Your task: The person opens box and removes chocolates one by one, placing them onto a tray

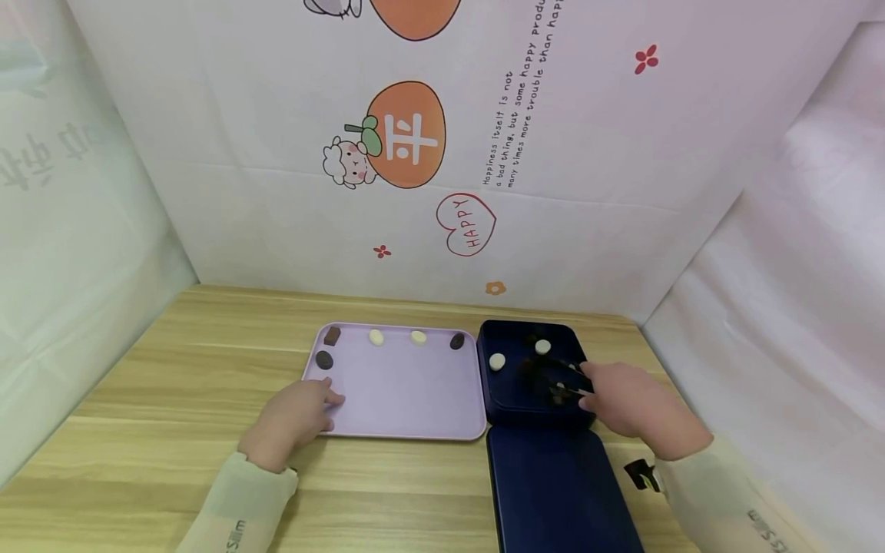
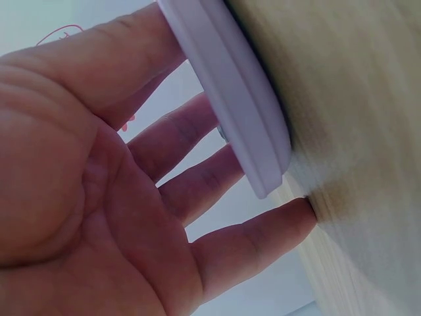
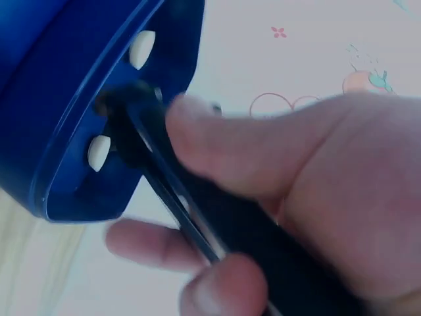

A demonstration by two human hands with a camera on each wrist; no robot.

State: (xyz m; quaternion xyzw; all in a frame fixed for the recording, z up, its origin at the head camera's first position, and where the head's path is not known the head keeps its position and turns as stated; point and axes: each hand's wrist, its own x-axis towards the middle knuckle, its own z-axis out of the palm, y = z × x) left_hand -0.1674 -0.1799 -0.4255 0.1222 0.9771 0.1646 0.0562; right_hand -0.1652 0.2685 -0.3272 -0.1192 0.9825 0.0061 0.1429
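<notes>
My right hand (image 1: 625, 399) holds black-and-metal tongs (image 3: 243, 227), their far ends inside the dark blue box (image 1: 539, 418). White oval pieces (image 1: 497, 362) lie in the box, with blurred dark pieces around the tong tips. It cannot be told whether the tongs grip one. My left hand (image 1: 293, 415) rests at the left edge of the lilac tray (image 1: 415, 392), its fingers nearly straight; in the left wrist view the thumb touches the tray's rim. Along the tray's far side lie a brown block (image 1: 332, 336), cream ovals (image 1: 376, 337) and dark ovals (image 1: 457, 340).
A dark blue lid (image 1: 560, 491) lies on the wooden table (image 1: 387, 491), in front of the box. The box stands against the tray's right side. A printed white cloth (image 1: 276, 223) hangs behind, and white cloth flanks both sides. A black tag-like item (image 1: 641, 475) shows by the right sleeve.
</notes>
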